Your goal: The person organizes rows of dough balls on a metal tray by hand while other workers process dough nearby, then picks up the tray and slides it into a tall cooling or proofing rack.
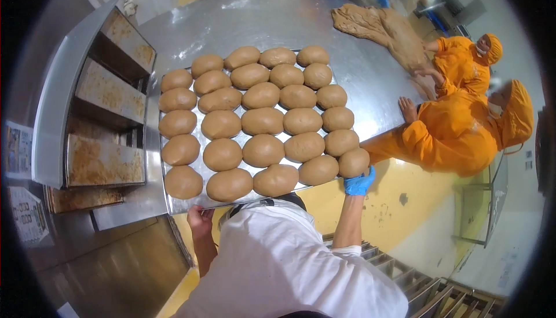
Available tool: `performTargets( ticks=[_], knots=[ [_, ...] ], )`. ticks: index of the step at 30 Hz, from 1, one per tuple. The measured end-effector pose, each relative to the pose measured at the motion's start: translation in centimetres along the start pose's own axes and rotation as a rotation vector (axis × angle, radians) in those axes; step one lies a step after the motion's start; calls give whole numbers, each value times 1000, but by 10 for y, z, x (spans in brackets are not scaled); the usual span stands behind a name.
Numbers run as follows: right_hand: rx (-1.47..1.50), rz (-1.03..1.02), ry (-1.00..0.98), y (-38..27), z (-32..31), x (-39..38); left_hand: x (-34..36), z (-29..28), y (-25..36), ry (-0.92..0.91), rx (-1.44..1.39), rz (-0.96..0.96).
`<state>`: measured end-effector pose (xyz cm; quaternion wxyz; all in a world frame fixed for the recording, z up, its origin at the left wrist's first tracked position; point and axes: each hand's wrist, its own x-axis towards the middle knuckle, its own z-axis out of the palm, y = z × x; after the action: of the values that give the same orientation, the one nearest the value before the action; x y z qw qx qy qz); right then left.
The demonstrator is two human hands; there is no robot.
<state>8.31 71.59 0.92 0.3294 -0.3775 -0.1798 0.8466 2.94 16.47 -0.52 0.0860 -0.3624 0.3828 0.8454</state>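
A metal baking tray (174, 202) holds several round brown dough balls (262, 120) in rows. My left hand (200, 218), bare, grips the tray's near left corner from below. My right hand (359, 183), in a blue glove, grips the tray's near right corner beside a dough ball (354, 162). The tray lies over the near part of a steel table (272, 20).
A large slab of brown dough (382, 28) lies at the table's far right. Two people in orange suits (457, 127) lean on the table's right edge. A metal rack with crusted trays (104, 121) stands on the left. Stacked racks (428, 289) are at lower right.
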Motion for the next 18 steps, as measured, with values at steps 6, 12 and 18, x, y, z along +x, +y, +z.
performTargets(
  ticks=[6,12,18],
  knots=[
    [67,114,-71,15,31,-49,-2,-9,2,77,169,-17],
    [53,226,-94,77,-20,-34,-20,29,16,269,175,-167],
    [-315,465,-244,167,-25,-79,32,-1,-41,297,136,54]
  ],
)
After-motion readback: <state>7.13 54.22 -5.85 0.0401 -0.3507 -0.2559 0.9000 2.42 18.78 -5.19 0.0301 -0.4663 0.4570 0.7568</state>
